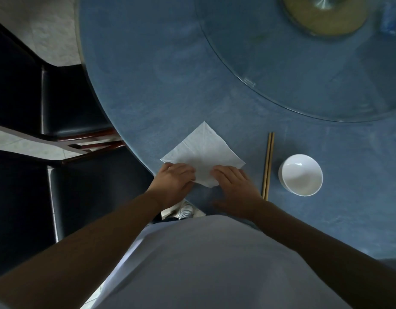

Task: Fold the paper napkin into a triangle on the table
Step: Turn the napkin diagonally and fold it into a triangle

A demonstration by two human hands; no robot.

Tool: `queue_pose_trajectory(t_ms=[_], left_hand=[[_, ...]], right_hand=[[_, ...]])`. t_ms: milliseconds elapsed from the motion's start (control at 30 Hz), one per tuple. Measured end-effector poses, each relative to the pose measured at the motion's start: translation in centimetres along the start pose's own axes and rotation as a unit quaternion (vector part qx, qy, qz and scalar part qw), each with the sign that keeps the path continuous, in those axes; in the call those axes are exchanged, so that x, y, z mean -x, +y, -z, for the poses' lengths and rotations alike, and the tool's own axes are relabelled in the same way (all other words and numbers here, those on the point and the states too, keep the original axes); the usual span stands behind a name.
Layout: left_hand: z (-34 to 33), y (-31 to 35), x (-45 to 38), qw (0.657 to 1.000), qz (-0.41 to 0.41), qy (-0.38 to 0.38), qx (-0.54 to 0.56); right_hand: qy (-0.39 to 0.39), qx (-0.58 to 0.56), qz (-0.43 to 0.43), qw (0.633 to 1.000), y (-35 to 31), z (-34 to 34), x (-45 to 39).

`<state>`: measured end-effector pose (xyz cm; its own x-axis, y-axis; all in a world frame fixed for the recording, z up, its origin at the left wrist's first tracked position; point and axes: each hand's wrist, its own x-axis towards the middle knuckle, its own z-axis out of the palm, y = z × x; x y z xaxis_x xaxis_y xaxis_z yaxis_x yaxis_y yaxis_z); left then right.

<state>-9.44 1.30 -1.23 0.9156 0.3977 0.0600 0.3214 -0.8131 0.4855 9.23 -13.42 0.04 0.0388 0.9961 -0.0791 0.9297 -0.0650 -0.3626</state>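
A white paper napkin (203, 150) lies flat on the blue round table (170, 85), turned like a diamond with one corner pointing away from me. My left hand (173, 184) rests on its near-left edge, fingers curled over the paper. My right hand (235, 186) lies palm down on its near-right edge, fingers spread. The napkin's nearest corner (209, 185) shows between the two hands. Whether either hand pinches the paper cannot be told.
A pair of chopsticks (268, 166) lies just right of the napkin, with a white bowl (300, 175) beyond them. A glass turntable (304, 63) fills the far right of the table. Dark chairs (70, 103) stand at the left, close to the table's edge.
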Motion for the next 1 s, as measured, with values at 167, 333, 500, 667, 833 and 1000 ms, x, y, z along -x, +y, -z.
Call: queue_pose_trajectory(t_ms=[167,333,500,667,833,1000], left_hand=[[0.2,0.7,0.3,0.999,0.017,-0.036,0.002],[0.4,0.3,0.8,0.997,0.061,-0.047,0.004],[0.9,-0.2,0.3,0.993,0.111,-0.038,0.007],[1.4,-0.6,-1.1,0.984,0.171,-0.025,0.052],[1.4,-1.1,-2.8,0.964,0.246,-0.027,0.098],[1.0,-2.0,-4.2,0.945,0.315,-0.006,0.085]], right_hand=[[0.026,0.003,-0.059,0.998,0.2,-0.8,-0.1],[0.003,-0.043,-0.051,0.998,0.5,-0.7,-0.6],[-0.034,-0.1,-0.113,0.988,0.9,-0.7,-1.8],[-0.026,-0.195,-0.231,0.953,1.1,-0.6,-3.8],[0.004,-0.246,-0.31,0.918,1.8,0.1,-5.9],[0.009,-0.234,-0.336,0.912,2.6,0.7,-8.0]])
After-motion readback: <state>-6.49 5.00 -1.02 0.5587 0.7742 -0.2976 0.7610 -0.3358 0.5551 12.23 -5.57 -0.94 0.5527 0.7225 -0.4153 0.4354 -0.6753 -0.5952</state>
